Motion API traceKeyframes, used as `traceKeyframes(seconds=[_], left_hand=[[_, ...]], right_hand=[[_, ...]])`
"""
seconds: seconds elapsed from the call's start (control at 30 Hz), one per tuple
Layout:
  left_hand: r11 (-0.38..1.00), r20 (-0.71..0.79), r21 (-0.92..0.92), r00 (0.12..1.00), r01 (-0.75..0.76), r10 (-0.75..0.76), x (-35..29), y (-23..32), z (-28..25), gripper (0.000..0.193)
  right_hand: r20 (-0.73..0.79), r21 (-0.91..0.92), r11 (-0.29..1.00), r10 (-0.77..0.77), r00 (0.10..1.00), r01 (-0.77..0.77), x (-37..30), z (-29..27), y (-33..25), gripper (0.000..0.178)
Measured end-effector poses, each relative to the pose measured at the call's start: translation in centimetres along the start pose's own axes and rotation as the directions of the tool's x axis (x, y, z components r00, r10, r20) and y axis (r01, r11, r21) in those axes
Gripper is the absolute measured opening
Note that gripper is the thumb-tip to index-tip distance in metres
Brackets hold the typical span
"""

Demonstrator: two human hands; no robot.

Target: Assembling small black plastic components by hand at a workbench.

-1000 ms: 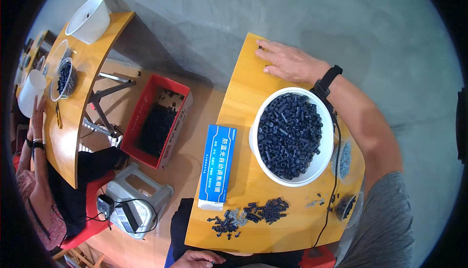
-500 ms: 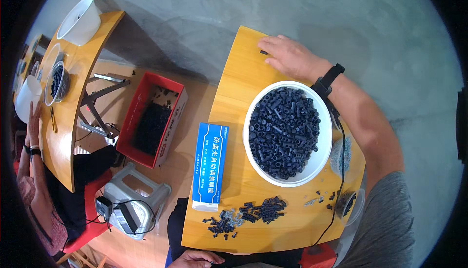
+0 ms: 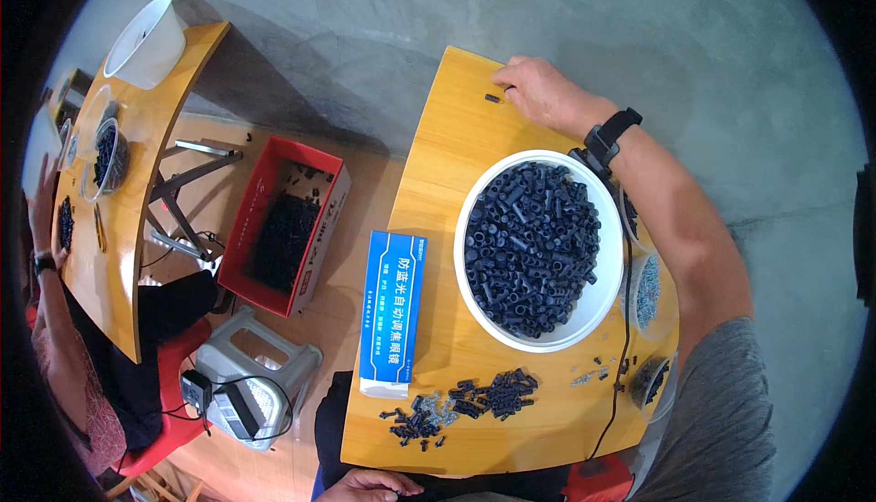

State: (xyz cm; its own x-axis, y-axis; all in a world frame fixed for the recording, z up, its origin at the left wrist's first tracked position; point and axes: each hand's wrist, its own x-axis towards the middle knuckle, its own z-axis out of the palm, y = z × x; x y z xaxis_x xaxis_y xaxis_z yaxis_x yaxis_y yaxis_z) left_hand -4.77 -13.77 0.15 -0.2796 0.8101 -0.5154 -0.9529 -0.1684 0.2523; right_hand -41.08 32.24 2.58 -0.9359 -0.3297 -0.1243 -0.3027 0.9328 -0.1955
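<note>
My right hand [image 3: 549,97] is at the far end of the wooden table [image 3: 433,173], its fingers curled in. A dark bit shows at the fingers, too small to name. Beside the fingertips a small black plastic piece [image 3: 493,98] lies on the table. A white tub [image 3: 464,278] heaped with black plastic tubes [image 3: 529,246] stands below my right wrist. At the near edge my left hand [image 3: 370,485] is closed in a pinch, partly cut off by the frame; what it holds is hidden. Black fittings [image 3: 506,394] and silvery screws [image 3: 436,408] lie in piles near it.
A blue box [image 3: 392,310] lies left of the tub. Clear containers [image 3: 646,292] and a black cable [image 3: 627,319] line the right side. On the floor are a red box [image 3: 285,224] and a grey stool [image 3: 255,370]. A co-worker's arm [image 3: 55,301] reaches over another table [image 3: 128,192].
My right hand has shifted slightly right and curled its fingers, leaving the small black piece in the open. The co-worker's hands moved apart; the white container there is gone and a dark pile shows.
</note>
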Motion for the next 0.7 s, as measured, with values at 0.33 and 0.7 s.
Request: traceKeyframes(seconds=[0.33, 0.7], left_hand=[[1.0, 0.02, 0.02, 1.0, -0.009, 0.009, 0.1, 0.4, 0.1, 0.013], [1.0, 0.037, 0.018, 0.999, -0.013, 0.012, 0.1, 0.1, -0.3, 0.014]], right_hand=[[-0.131, 0.174, 0.984, 0.073, 0.989, -0.049, -0.1, -0.1, -0.9, 0.018], [-0.058, 0.041, 0.999, 0.027, 0.998, -0.025, 0.6, 1.8, -0.5, 0.018]])
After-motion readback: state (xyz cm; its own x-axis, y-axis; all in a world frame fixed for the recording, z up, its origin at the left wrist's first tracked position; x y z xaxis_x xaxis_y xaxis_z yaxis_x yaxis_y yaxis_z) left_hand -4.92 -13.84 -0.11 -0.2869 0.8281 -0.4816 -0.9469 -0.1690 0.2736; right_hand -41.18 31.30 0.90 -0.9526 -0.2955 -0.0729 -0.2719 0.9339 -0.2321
